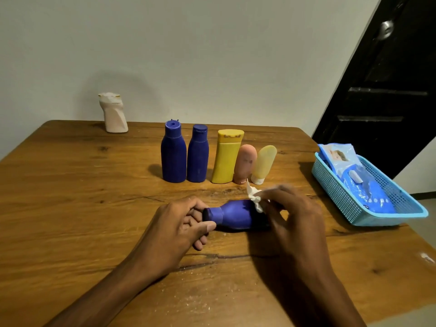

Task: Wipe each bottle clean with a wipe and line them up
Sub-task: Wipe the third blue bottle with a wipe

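Observation:
A blue bottle [236, 214] lies on its side on the wooden table [82, 197], cap to the left. My left hand [181, 223] grips its cap end between thumb and fingers. My right hand [295, 213] pinches a crumpled white wipe [256, 197] against the bottle's wide end, which it partly hides. Behind stands a row: two blue bottles [173, 156] [197, 155], a yellow bottle [226, 159], a pink tube [245, 165] and a pale yellow tube [263, 164]. A white bottle [113, 113] stands apart at the far left.
A light blue plastic basket [349, 204] with packs of wipes [368, 190] sits at the table's right edge. A dark door [382, 90] is behind it. White crumbs speckle the table near its front edge.

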